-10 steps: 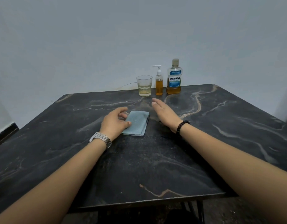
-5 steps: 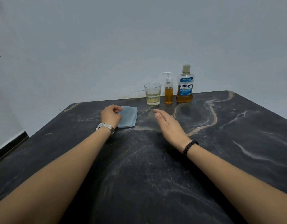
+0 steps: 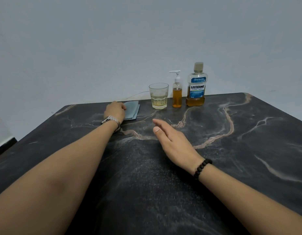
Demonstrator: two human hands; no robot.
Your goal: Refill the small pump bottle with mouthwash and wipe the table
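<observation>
A folded blue-grey cloth (image 3: 132,110) lies flat near the far edge of the dark marble table (image 3: 214,150). My left hand (image 3: 115,110) rests on the cloth's left side with fingers curled down on it. My right hand (image 3: 174,141) hovers flat over the table's middle, fingers straight, holding nothing. To the right of the cloth, along the far edge, stand a glass (image 3: 158,95) with pale liquid, the small pump bottle (image 3: 177,92) with amber liquid, and the Listerine mouthwash bottle (image 3: 196,85), capped and low on amber liquid.
A pale wall rises straight behind the table's far edge. A thin wire (image 3: 136,94) runs along the wall behind the glass. The floor and a dark skirting show past the table's left edge (image 3: 4,146).
My left hand has slid the cloth away from me to the far left part of the table. My right hand has stayed over the middle, and the view has moved closer.
</observation>
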